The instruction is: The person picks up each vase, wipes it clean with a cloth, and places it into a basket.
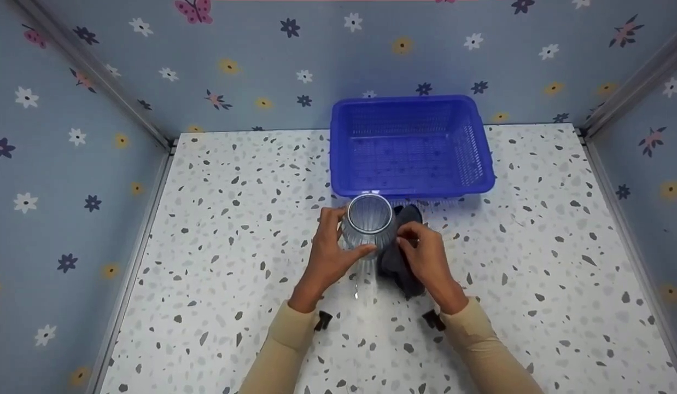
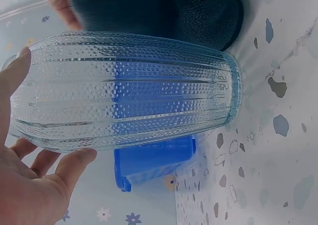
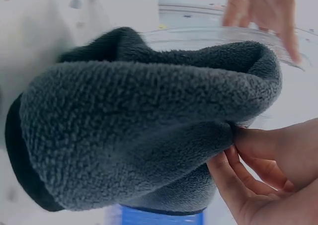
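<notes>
- Holding one ribbed, clear glass vase (image 2: 129, 93): left hand (image 1: 328, 253), thumb and fingers curved round its upper part.
- Pinching one dark grey fleecy cloth (image 3: 134, 120): right hand (image 1: 427, 254), thumb against fingertips.
- Vase position: upright, between the hands, cloth just beside it.
- Blue perforated basket (image 1: 426, 192): behind the vase, on the speckled surface (image 1: 251, 230).

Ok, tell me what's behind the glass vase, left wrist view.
Behind the glass vase: the blue basket and flowered wall, both also visible past its edge. The textured glass hides the basket's details.
</notes>
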Demonstrator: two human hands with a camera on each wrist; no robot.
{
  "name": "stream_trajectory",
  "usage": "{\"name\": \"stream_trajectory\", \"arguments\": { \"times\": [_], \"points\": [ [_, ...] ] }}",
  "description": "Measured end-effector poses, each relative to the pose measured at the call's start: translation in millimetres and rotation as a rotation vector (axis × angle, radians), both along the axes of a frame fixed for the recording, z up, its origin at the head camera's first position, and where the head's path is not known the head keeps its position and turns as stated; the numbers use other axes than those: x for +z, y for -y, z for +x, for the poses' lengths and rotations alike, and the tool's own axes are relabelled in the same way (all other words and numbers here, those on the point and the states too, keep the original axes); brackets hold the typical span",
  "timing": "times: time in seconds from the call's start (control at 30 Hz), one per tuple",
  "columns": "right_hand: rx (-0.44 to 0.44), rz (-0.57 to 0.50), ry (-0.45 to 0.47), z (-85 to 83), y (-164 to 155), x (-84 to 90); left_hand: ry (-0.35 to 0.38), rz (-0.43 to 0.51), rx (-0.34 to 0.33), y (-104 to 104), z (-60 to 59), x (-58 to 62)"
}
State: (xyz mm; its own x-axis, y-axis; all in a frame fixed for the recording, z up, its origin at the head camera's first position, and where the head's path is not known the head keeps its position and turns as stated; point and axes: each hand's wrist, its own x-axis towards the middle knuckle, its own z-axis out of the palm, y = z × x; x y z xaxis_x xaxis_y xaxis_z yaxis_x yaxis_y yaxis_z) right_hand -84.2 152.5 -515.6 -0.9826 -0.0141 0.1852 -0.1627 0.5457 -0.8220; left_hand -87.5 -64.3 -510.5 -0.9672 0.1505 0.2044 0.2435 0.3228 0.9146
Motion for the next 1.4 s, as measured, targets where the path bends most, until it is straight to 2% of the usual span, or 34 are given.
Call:
{"name": "stream_trajectory", "arguments": {
  "times": [0.17, 0.43, 0.6, 0.77, 1.07, 1.4],
  "points": [
    [0.005, 0.038, 0.023, -2.0, 1.2, -13.8, 0.001, -0.014, 0.007, 0.1, -0.3, -0.7],
    [-0.025, 0.026, 0.024, -1.5, 2.5, -14.7, 0.012, -0.010, 0.006, 0.7, -0.1, -1.5],
    [-0.048, -0.043, -0.005, 2.4, 3.1, -5.5, 0.006, -0.008, 0.004, 1.1, 0.5, -1.8],
    [-0.046, -0.113, -0.076, 4.5, 3.4, 9.3, 0.004, 0.012, 0.002, 0.7, -0.1, -2.5],
    [-0.061, -0.070, -0.206, 5.2, 9.9, 39.7, -0.001, 0.014, -0.006, 1.1, -0.3, -1.0],
    [-0.038, -0.078, -0.184, 4.0, 12.6, 53.2, -0.015, 0.008, -0.005, 1.2, -0.3, -2.6]
  ]
}}
